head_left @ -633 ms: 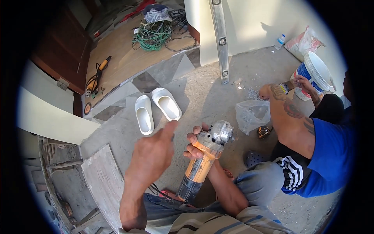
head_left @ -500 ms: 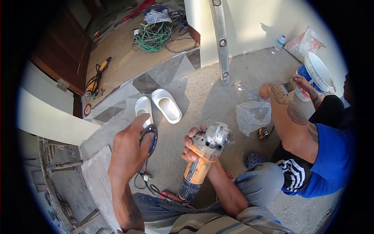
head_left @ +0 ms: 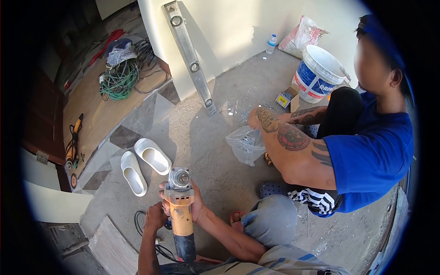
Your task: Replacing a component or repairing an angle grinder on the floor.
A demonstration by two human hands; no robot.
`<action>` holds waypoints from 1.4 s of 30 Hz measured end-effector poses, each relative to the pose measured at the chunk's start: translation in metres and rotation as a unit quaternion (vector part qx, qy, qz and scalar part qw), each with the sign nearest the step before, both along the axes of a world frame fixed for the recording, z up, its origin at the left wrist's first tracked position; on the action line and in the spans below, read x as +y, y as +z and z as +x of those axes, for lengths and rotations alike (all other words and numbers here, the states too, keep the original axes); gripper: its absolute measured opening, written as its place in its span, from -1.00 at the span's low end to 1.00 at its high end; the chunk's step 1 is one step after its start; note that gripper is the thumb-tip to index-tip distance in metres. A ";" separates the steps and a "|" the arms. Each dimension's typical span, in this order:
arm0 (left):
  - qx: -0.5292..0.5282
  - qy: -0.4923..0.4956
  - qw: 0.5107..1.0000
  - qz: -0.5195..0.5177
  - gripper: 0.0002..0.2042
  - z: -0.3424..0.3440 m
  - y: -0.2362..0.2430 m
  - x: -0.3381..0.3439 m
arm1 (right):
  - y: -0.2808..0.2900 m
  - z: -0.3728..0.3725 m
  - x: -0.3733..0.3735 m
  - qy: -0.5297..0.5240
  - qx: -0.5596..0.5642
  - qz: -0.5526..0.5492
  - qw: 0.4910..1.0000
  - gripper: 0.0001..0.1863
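Observation:
An orange and black angle grinder [head_left: 182,217] stands nearly upright before me, its metal head and bare spindle at the top. My right hand [head_left: 197,201] is closed round it just below the head, the fingers showing on its left side. Close by on the left, my left hand [head_left: 155,217] is curled beside the grinder, lower than its head. A dark disc with blue on it [head_left: 168,223] shows only in part under those fingers; most of it is hidden by the hand and the tool. A black cord [head_left: 164,251] loops below my left hand.
A co-worker in a blue shirt [head_left: 366,151] crouches at right, beside a clear bag of screws [head_left: 246,145], an opened box [head_left: 285,99] and a white bucket [head_left: 316,75]. White clogs [head_left: 153,158] lie ahead; a spirit level [head_left: 187,55] leans on the wall.
My left hand, with the disc, has dropped and come in beside the grinder. The grinder has turned more upright, its spindle now facing me. My view has swung right, showing more of the co-worker.

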State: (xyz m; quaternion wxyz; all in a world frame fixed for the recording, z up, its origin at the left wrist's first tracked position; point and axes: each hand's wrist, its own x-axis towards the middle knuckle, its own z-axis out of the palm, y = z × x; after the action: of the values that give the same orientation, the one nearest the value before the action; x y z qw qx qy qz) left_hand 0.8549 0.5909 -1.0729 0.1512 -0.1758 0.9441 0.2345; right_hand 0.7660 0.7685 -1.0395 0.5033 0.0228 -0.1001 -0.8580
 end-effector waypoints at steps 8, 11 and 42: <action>-0.050 -0.017 0.995 0.088 -0.72 0.006 -0.032 0.002 | -0.002 -0.001 0.005 0.009 -0.001 0.065 0.998 -0.10; -0.019 -0.007 0.988 0.150 -0.75 0.016 -0.050 -0.002 | -0.010 -0.003 0.003 0.020 -0.017 0.060 0.998 -0.14; -0.014 0.088 0.762 0.641 -0.23 0.017 0.124 0.065 | 0.037 0.015 0.015 -0.070 -0.105 0.377 0.918 -0.48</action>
State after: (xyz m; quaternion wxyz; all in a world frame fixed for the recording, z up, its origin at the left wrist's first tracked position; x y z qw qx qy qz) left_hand 0.8722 0.6563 -0.9487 0.2199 -0.1239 0.5518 0.7949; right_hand 0.7815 0.7834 -1.0021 0.3831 0.2933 0.1769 -0.8579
